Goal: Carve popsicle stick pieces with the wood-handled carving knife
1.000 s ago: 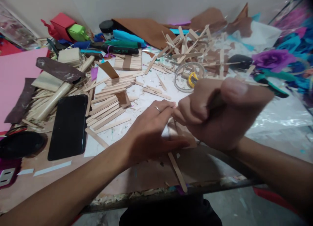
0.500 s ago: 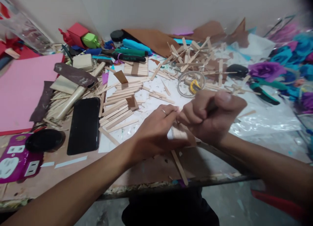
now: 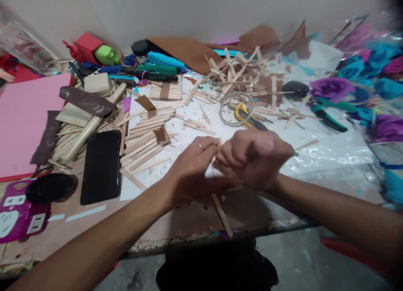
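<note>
My left hand (image 3: 192, 171) rests on the table near its front edge, fingers stretched forward and pressing down on a wooden craft stick (image 3: 222, 209) that runs out from under it toward me. My right hand (image 3: 253, 157) is closed in a fist right beside the left fingertips; what it grips is hidden inside the fist. The two hands touch over the stick. A pile of loose wooden sticks (image 3: 147, 136) lies just left of my left hand.
A black phone (image 3: 101, 167) lies left of the sticks, with a pink sheet (image 3: 27, 119) and a purple power strip (image 3: 17, 215) further left. A tape ring (image 3: 236, 108) and yellow cutter (image 3: 244, 115) sit behind my hands. Paper flowers (image 3: 330, 89) crowd the right side.
The view has pulled back and shifted; my right fist has come down lower and closer to the table beside my left hand. The left hand stays pressed on the stick.
</note>
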`<action>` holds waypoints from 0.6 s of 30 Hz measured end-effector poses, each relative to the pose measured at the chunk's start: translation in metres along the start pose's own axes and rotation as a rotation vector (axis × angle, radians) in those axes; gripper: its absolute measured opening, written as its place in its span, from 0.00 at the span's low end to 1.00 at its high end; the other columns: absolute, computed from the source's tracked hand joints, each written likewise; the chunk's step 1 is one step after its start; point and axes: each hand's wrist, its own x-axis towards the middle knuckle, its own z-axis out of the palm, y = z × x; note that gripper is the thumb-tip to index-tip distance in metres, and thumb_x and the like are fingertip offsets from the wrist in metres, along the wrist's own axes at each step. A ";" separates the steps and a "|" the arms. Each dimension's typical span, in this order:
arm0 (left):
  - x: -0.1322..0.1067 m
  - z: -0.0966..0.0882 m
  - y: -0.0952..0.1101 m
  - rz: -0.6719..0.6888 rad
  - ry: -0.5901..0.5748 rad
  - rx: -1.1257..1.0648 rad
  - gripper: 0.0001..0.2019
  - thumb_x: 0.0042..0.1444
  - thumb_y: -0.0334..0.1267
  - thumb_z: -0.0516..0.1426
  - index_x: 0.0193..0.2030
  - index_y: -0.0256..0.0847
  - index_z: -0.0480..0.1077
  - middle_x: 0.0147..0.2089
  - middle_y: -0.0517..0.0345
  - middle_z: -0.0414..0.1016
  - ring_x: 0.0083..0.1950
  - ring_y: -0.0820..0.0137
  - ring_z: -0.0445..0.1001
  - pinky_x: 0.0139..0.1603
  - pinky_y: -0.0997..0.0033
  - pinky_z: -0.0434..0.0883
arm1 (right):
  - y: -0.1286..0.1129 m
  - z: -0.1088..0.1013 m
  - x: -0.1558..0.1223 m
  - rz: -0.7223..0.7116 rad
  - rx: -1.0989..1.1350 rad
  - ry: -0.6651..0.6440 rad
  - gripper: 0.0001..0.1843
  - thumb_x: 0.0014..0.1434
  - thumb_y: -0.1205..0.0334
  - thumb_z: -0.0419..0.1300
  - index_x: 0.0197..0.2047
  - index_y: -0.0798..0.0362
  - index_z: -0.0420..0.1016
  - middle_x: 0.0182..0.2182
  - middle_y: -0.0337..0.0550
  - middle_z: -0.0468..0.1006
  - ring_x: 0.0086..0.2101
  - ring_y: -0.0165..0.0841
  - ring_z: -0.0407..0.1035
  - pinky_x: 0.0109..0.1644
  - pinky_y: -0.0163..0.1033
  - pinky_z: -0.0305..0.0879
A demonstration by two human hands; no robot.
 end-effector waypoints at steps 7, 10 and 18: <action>-0.002 -0.001 0.001 -0.017 -0.028 0.029 0.34 0.56 0.58 0.70 0.61 0.39 0.72 0.64 0.38 0.74 0.66 0.49 0.72 0.66 0.45 0.75 | -0.031 0.009 0.019 -0.172 0.086 0.103 0.38 0.69 0.35 0.54 0.18 0.52 0.47 0.11 0.29 0.40 0.13 0.23 0.32 0.16 0.32 0.38; -0.001 -0.001 0.002 -0.009 0.008 0.046 0.35 0.57 0.60 0.69 0.61 0.36 0.71 0.64 0.36 0.74 0.66 0.48 0.73 0.64 0.45 0.76 | -0.044 0.013 0.019 -0.176 -0.014 0.096 0.36 0.65 0.42 0.60 0.17 0.51 0.48 0.11 0.30 0.39 0.13 0.23 0.34 0.17 0.33 0.41; 0.002 -0.001 0.002 -0.028 -0.045 0.006 0.30 0.59 0.54 0.69 0.62 0.39 0.72 0.63 0.40 0.75 0.65 0.50 0.74 0.65 0.46 0.76 | -0.016 0.004 0.015 -0.115 0.032 0.042 0.39 0.69 0.30 0.53 0.17 0.50 0.53 0.10 0.29 0.43 0.13 0.24 0.36 0.17 0.34 0.42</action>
